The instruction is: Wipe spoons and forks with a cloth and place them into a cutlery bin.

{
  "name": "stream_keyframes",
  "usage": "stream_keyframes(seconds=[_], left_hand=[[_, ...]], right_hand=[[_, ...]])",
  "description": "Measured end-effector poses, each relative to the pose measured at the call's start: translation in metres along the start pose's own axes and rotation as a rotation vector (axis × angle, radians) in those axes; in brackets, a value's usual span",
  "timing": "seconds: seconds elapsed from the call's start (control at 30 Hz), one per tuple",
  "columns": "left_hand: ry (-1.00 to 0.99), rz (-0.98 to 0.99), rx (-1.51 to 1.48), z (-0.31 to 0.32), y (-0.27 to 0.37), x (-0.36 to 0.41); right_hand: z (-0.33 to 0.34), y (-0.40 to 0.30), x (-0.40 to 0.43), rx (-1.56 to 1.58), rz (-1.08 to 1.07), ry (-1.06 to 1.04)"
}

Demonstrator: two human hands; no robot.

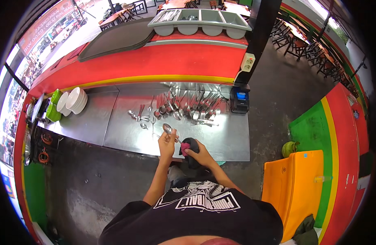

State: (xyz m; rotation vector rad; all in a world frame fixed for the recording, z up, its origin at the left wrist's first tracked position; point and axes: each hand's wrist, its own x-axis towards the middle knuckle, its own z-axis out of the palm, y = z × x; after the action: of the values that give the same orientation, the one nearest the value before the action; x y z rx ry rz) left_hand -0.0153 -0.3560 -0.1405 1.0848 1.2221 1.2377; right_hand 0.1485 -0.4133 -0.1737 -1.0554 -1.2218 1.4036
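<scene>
Above the near edge of a stainless steel counter, my left hand holds a metal spoon by its neck, bowl up and to the left. My right hand grips a dark and pink cloth, which is wrapped around the end of the spoon's handle. Beyond my hands lies a heap of forks and spoons, with forks mostly to the right. Several loose spoons are spread to the left of the heap.
Stacked white bowls and green bowls stand at the counter's left. A black device sits at its right end. On the red ledge are dark trays and a grey cutlery holder. An orange container stands right.
</scene>
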Motion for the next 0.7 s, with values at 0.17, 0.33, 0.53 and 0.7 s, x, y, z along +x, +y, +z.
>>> stream_keyframes(seconds=[0.17, 0.33, 0.53, 0.7], left_hand=[[0.068, 0.012, 0.005, -0.008, 0.003, -0.01], [-0.077, -0.024, 0.081, -0.007, 0.005, -0.034], [0.129, 0.03, 0.012, -0.025, -0.006, -0.04], [0.376, 0.09, -0.089, -0.044, -0.01, -0.032]], right_hand=[[0.011, -0.006, 0.002, 0.016, -0.012, -0.028], [0.018, -0.004, 0.003, 0.087, 0.043, 0.025], [0.025, 0.008, 0.003, 0.01, 0.022, -0.022], [0.024, 0.006, 0.004, 0.105, 0.021, 0.089]])
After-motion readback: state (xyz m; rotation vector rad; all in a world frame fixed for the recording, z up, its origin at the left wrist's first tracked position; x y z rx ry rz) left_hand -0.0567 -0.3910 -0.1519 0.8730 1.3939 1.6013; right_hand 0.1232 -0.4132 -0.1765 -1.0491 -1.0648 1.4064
